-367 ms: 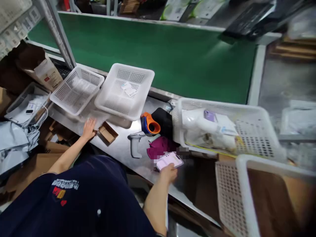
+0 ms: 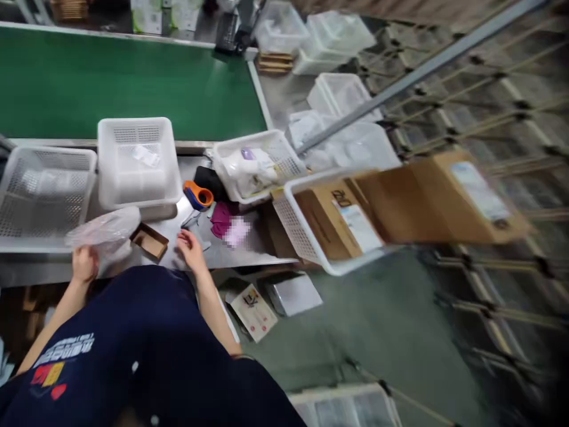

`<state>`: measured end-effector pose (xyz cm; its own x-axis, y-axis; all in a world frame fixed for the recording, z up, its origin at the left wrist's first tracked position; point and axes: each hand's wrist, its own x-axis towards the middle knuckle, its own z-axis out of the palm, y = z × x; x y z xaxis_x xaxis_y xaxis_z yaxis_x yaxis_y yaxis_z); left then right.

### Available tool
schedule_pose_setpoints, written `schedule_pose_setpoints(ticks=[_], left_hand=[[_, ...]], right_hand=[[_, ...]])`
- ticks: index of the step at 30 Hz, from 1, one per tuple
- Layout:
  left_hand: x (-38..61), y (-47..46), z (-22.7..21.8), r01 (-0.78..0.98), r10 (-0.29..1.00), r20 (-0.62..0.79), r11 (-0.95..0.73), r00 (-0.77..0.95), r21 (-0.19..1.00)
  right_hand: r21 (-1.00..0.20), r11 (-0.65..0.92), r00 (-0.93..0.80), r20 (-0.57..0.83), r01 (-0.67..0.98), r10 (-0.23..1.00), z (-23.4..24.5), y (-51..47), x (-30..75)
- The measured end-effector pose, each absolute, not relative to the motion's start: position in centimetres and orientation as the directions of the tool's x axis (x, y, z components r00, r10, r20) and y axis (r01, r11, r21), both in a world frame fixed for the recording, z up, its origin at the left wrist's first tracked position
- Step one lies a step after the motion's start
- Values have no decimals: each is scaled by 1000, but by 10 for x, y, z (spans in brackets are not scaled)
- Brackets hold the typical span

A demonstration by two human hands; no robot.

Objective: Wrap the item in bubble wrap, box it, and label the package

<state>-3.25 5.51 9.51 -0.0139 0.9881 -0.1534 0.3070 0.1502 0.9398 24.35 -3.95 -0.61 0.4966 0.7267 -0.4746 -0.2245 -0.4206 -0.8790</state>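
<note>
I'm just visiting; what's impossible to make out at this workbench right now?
All in the head view:
White printed slip in the white plastic basket: wording too small and blurred.
Clear crumpled plastic bag in the left hand: any contents lost in folds and blur.
Grey handheld scanner: partly covered by the right hand; contact unclear.
Pale pink patch: masked by pixel blocks.
Pale-framed shelving at right: contents blurred.

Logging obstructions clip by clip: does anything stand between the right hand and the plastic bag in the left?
Yes: a small open cardboard box sits on the metal bench between the right hand and the plastic bag held in the left hand.
</note>
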Motion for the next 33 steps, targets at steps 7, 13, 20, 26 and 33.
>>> schedule_pose_setpoints(ticks=[7,13,20,26,33], left_hand=[[27,55,111,-383,896,-350,436,274,815],[4,88,110,-267,957,-193,248,217,931],[10,96,140,402,958,-205,110,201,909],[13,96,146,537,970,-171,51,175,842],[-18,106,144,360,989,-119,80,86,929]], right_hand=[[-726,2,217,-203,-688,955,20,-2,183],[-816,25,358,-226,-578,906,37,-14,208],[-724,-3,196,-191,-690,962,36,-8,227],[-574,-321,-174,-297,-753,939,14,-2,226],[-707,-126,67,-238,-696,969,27,10,228]])
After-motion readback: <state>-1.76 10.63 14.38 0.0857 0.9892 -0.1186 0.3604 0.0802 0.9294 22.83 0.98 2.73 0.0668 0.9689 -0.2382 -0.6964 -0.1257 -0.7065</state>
